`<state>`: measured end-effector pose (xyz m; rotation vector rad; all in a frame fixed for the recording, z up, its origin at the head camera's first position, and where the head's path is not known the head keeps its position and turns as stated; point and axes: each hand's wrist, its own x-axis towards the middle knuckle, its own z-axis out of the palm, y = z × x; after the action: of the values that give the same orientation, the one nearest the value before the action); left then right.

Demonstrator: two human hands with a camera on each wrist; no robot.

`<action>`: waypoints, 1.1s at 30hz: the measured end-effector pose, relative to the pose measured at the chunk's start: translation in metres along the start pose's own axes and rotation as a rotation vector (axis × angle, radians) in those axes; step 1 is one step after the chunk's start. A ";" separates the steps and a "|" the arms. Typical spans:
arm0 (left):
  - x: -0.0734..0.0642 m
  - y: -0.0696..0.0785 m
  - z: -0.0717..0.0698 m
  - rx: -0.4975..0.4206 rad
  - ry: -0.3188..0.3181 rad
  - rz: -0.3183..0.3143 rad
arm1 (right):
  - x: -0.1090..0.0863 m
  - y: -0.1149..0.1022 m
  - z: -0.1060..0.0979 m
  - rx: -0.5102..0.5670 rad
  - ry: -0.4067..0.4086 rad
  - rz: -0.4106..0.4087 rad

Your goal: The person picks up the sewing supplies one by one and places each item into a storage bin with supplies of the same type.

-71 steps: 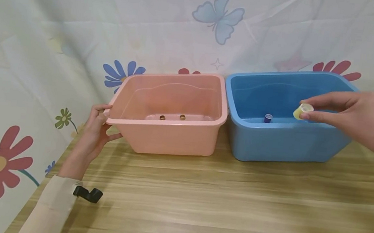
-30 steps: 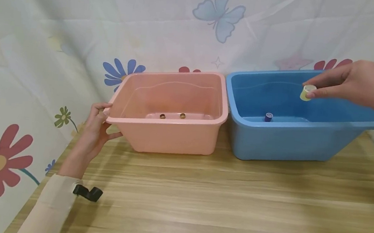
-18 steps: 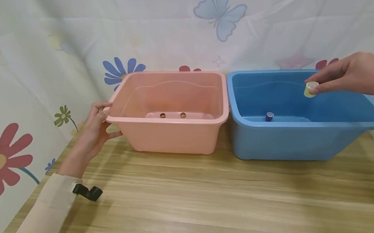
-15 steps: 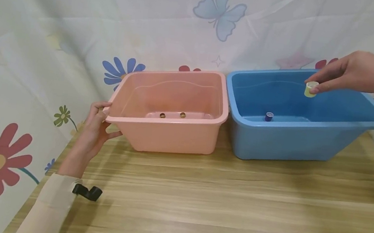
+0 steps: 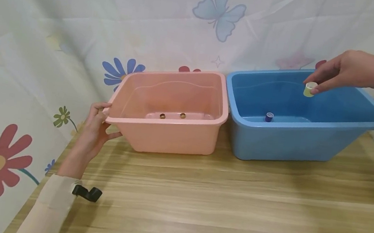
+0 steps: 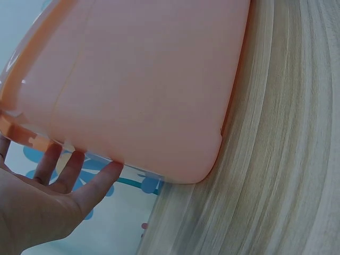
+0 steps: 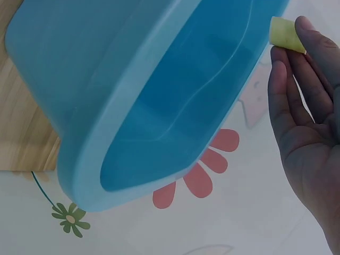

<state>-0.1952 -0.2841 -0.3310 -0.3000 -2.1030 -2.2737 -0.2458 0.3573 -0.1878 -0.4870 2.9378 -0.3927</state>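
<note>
My left hand (image 5: pixel 97 127) holds the left end of a pink plastic bin (image 5: pixel 167 139), fingers at the rim and thumb lower down. In the left wrist view its fingertips touch the end wall of the bin. Between thumb and fingertips my right hand (image 5: pixel 359 72) pinches a small pale yellow cylinder (image 5: pixel 309 91) with a white top, held above the blue bin (image 5: pixel 288 143). The same yellow cylinder shows in the right wrist view, apart from the bin's rim. A small purple cylinder (image 5: pixel 269 117) with a whitish top stands inside the blue bin.
Two small gold-coloured rings or caps (image 5: pixel 182 115) lie on the floor of the pink bin. Both bins stand side by side on a wood-grain table (image 5: pixel 198 202), against a cloth backdrop (image 5: pixel 149 20) printed with flowers and a butterfly.
My right hand has risen with the yellow cylinder from near the blue bin's front rim to higher over its opening, then barely moved. The left hand stays on the pink bin.
</note>
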 end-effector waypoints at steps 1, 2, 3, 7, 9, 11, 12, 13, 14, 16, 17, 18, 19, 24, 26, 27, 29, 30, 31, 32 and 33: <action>0.000 0.000 0.000 0.000 0.001 -0.001 | 0.000 0.000 0.000 0.001 -0.007 0.002; 0.000 -0.001 0.000 0.001 0.002 0.001 | 0.000 0.000 0.000 0.009 -0.018 0.005; 0.000 -0.001 0.000 0.002 0.003 0.001 | 0.000 0.000 0.000 0.011 -0.021 0.007; 0.000 -0.002 0.000 0.002 0.010 0.003 | 0.001 0.002 0.000 0.017 -0.029 0.004; 0.000 -0.002 0.000 0.001 0.012 0.004 | 0.001 0.003 0.000 0.019 -0.029 0.004; -0.001 -0.002 0.000 0.000 0.012 0.004 | 0.002 0.005 0.000 0.021 -0.036 0.001; -0.001 -0.002 0.000 -0.001 0.012 0.005 | 0.002 0.005 -0.001 0.017 -0.039 0.004; -0.001 -0.002 0.000 0.000 0.012 0.004 | 0.002 0.005 -0.001 0.020 -0.045 0.002; -0.001 -0.001 0.000 0.000 0.011 0.004 | 0.002 0.006 -0.001 0.025 -0.051 0.000; -0.001 -0.001 0.000 0.002 0.012 0.001 | 0.002 0.006 -0.001 0.027 -0.058 -0.004; -0.001 -0.001 0.000 0.002 0.013 0.001 | 0.002 0.006 -0.001 0.027 -0.059 -0.005; -0.001 0.000 0.000 0.004 0.013 0.000 | 0.002 0.006 0.000 0.026 -0.058 -0.002; -0.001 0.000 0.000 0.004 0.014 -0.001 | 0.002 0.006 0.000 0.034 -0.059 -0.006; -0.002 -0.001 -0.001 0.000 0.016 -0.008 | 0.002 0.004 0.000 0.027 -0.049 -0.001; -0.002 -0.001 -0.001 -0.003 0.017 -0.009 | 0.001 0.002 0.000 0.008 -0.040 0.002; -0.002 -0.001 -0.001 -0.002 0.017 -0.010 | 0.000 0.002 0.001 -0.009 -0.029 -0.001; -0.002 -0.002 -0.001 0.000 0.018 -0.009 | -0.003 0.001 0.002 -0.050 -0.006 0.004; -0.002 -0.002 -0.001 0.003 0.018 -0.008 | -0.004 -0.001 0.003 -0.067 0.006 0.003; -0.001 -0.002 -0.001 0.004 0.017 -0.007 | -0.006 -0.002 0.003 -0.087 0.021 0.005; -0.001 -0.002 0.000 0.007 0.017 -0.005 | -0.008 -0.004 0.004 -0.099 0.041 0.004; 0.000 -0.002 0.000 0.009 0.017 -0.002 | -0.011 -0.006 0.004 -0.110 0.063 0.005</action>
<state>-0.1952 -0.2840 -0.3334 -0.2779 -2.1063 -2.2588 -0.2330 0.3549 -0.1893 -0.4899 3.0325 -0.2518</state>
